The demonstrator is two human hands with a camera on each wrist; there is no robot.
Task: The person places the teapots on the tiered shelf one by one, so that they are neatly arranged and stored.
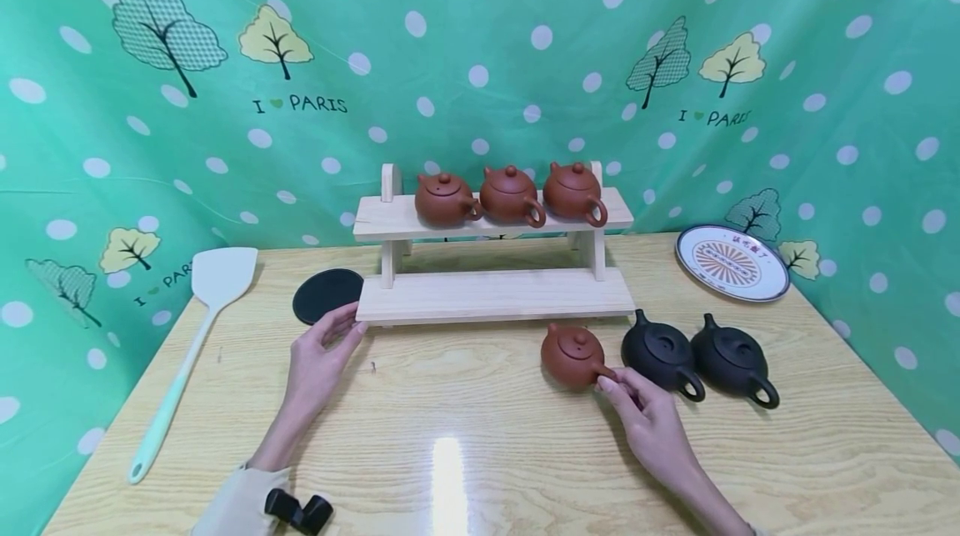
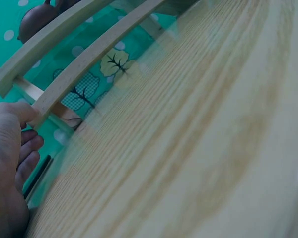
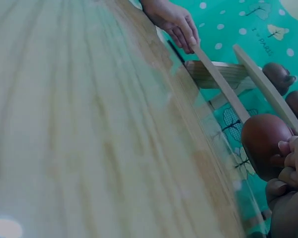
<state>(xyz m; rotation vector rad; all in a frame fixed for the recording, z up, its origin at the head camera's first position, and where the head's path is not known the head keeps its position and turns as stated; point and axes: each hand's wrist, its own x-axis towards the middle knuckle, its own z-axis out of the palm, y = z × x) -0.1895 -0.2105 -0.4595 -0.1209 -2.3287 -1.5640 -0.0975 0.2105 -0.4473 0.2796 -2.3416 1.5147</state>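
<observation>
Grasp seems set: right hand [image 1: 654, 428] pinches a brown teapot [image 1: 570, 359] by its handle, left hand [image 1: 318, 357] grips the shelf [image 1: 487, 294] at its front-left corner; lifting calls for steady fingers.

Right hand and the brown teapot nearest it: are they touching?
Touching: the head view shows the right hand pinching that brown teapot by its handle.

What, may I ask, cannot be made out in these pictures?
Head view: inside of the held round reddish-brown clay teapot, hidden by its lid.
Right wrist view: part of the right hand, cut off by the right edge.
Head view: lettering on the round white ceramic plate, too small.
</observation>
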